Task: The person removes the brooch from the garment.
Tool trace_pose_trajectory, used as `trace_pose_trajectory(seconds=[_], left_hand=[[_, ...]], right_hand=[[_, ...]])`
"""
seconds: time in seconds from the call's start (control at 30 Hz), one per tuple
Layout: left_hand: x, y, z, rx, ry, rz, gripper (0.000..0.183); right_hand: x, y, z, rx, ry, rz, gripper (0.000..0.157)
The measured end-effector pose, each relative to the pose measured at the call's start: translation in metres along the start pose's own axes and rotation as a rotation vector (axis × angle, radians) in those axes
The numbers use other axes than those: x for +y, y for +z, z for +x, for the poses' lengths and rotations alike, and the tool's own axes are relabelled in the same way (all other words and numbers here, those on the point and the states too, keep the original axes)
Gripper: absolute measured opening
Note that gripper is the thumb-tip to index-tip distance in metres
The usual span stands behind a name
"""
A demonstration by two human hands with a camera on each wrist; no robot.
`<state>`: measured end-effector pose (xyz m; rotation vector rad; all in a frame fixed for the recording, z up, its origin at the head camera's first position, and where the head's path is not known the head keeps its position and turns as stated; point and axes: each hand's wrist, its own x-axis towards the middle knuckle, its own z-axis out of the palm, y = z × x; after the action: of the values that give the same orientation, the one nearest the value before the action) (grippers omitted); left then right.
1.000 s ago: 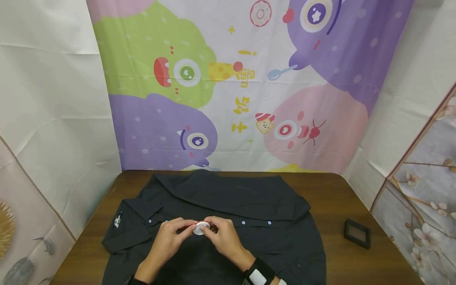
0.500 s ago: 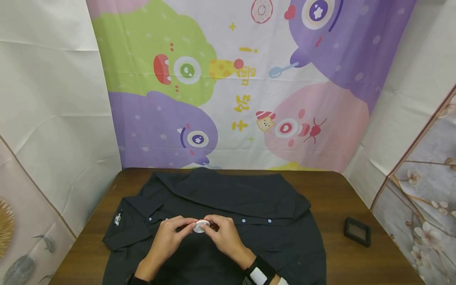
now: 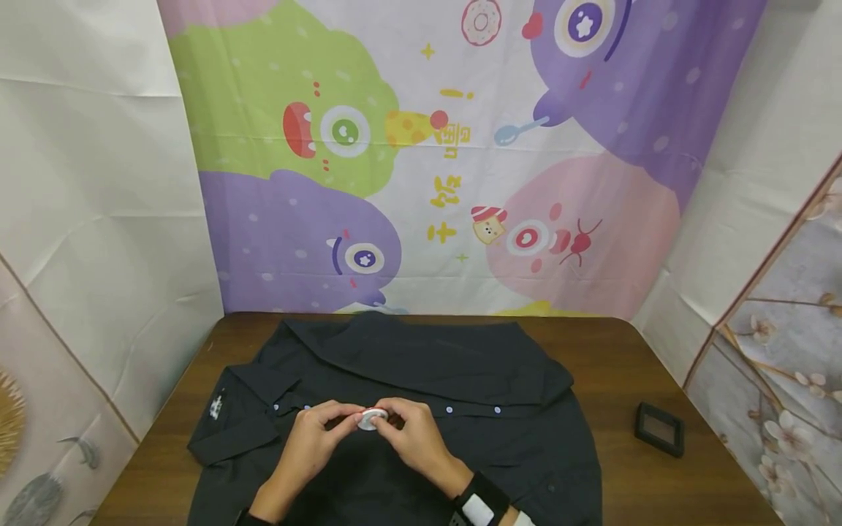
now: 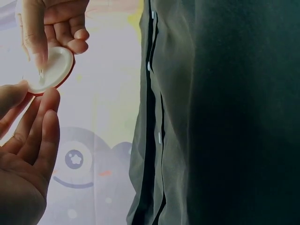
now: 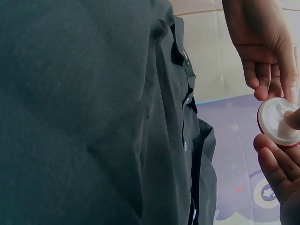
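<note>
A round pin badge with a white back and red rim is held up over a dark shirt. My left hand pinches its left edge between thumb and fingers. My right hand grips the other side, thumb pressed onto the white back. In the left wrist view, a thin pin shows on the badge beside the right thumb. The right wrist view has the badge between both hands, its back turned toward the camera. The red front is mostly hidden.
The shirt lies spread on a brown wooden table, small pale buttons along its placket. To the right sits a small black frame. A cartoon-printed cloth hangs behind the table.
</note>
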<state>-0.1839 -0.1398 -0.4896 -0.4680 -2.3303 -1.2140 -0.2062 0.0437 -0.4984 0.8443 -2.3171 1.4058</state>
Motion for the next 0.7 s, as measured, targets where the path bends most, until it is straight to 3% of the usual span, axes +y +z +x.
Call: trace_pose_trajectory(seconds=[0.7], left_hand=[[0.0015,0.0021,0.0014,-0.015,-0.034,-0.045,0.01]], right_hand=[[0.0006,-0.0037,0.0011,0.004,-0.01,-0.004,0.008]])
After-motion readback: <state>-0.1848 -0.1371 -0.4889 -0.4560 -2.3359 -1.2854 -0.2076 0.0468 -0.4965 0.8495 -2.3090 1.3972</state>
